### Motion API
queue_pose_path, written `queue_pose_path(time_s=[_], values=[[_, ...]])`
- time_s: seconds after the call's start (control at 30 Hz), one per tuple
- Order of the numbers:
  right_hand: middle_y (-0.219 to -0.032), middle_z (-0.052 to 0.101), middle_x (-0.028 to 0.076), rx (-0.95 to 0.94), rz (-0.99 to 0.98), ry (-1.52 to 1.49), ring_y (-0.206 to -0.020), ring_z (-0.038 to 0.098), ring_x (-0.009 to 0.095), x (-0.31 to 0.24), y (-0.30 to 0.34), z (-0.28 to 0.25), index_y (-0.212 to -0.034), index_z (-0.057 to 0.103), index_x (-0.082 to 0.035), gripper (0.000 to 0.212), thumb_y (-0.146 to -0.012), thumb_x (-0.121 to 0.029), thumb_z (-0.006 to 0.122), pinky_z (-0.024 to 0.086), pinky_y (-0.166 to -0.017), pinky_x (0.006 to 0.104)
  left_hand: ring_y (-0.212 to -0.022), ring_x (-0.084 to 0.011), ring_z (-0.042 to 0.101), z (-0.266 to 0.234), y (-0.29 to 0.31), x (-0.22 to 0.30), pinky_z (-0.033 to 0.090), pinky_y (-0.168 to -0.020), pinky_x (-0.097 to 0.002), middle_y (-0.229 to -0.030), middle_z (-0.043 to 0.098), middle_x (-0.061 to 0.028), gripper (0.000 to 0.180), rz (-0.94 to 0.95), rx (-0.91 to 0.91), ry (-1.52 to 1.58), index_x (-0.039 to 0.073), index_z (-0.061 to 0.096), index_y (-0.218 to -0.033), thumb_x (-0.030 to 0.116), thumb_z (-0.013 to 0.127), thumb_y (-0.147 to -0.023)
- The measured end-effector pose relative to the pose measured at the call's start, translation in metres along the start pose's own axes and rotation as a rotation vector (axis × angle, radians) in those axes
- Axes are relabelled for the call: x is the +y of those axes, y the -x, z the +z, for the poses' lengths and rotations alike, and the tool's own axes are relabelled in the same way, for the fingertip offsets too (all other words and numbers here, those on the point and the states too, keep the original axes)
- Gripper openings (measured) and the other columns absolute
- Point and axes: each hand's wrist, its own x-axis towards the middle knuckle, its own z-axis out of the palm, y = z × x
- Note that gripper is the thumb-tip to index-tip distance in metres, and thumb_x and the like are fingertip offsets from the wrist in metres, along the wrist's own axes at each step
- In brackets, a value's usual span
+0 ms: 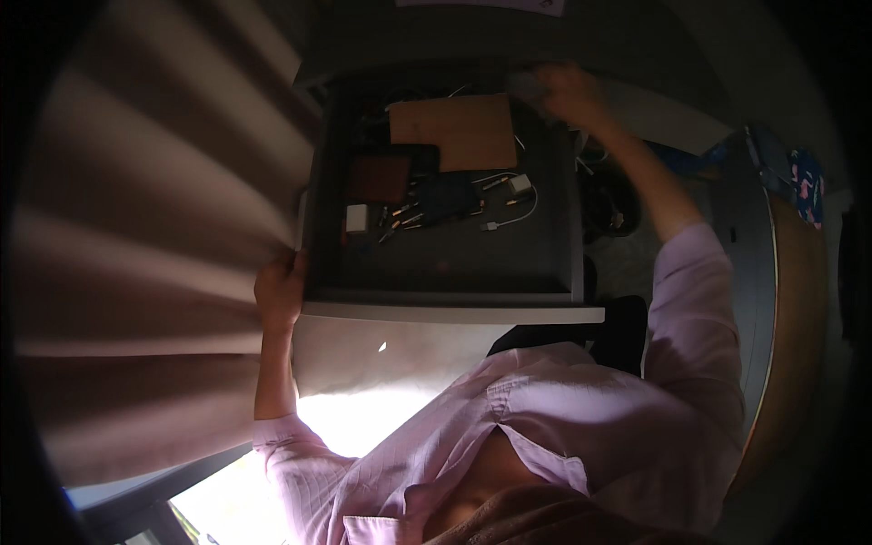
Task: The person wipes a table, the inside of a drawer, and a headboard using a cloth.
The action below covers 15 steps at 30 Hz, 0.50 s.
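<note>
A dark drawer (454, 312) stands pulled out in front of me. At its front left corner is my left hand (280, 289), fingers closed round the edge. My right hand (570, 93) reaches to the back right corner, closed on a greyish, cloth-like thing (527, 88) that shadow partly hides. Inside the drawer lie a brown envelope-like sheet (468, 132), a dark red wallet-like item (378, 179) and a dark blue pouch-like item (447, 198). Several pens (406, 219), two white blocks, one a charger-like cube (519, 184), and a white cable (522, 216) lie around them.
Folded curtains (154, 245) hang along the left, close to my left hand. A dark desk top (509, 41) overhangs the drawer's back. Tangled cables (604, 195) lie right of the drawer. Farther right stand a wood-edged panel (786, 300) and a patterned blue item (807, 188).
</note>
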Motion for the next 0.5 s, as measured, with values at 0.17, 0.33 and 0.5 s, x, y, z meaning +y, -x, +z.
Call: queue_pose_path(time_s=[0.17,0.33,0.5], values=[[-0.116,0.05,0.014,-0.099,-0.005,-0.07,-0.107,0.047,0.028,-0.021,0.093,-0.022,-0.11,0.053,-0.006,0.049,-0.062,-0.001,0.052,0.041,-0.088,0.0367,-0.072,-0.0342,0.058,0.001,0.004,-0.01,0.043,-0.066,-0.0385,-0.074,0.06,-0.0187,0.04,-0.01,0.025,-0.031,0.003,0.063,-0.08,0.038,0.044,-0.084],[-0.107,0.057,0.009,-0.086,-0.113,-0.652,-0.097,0.053,0.026,-0.049,0.164,-0.038,-0.097,0.059,-0.002,0.041,-0.057,-0.003,0.049,0.041,-0.085,0.0322,-0.073,-0.035,0.057,-0.001,-0.004,-0.002,0.042,-0.066,-0.0383,-0.073,0.059,-0.02,0.043,-0.029,-0.027,-0.091,-0.001,0.062,-0.076,0.038,0.044,-0.083],[-0.096,0.061,0.009,-0.094,0.061,-1.339,-0.089,0.056,0.019,-0.062,0.223,-0.027,-0.096,0.058,0.003,0.041,-0.057,-0.001,0.045,0.041,-0.081,0.026,-0.066,-0.0312,0.057,0.015,-0.014,-0.036,0.041,-0.063,-0.0376,-0.069,0.057,-0.0218,0.043,-0.012,-0.019,0.063,-0.005,0.06,-0.078,0.035,0.046,-0.083]])
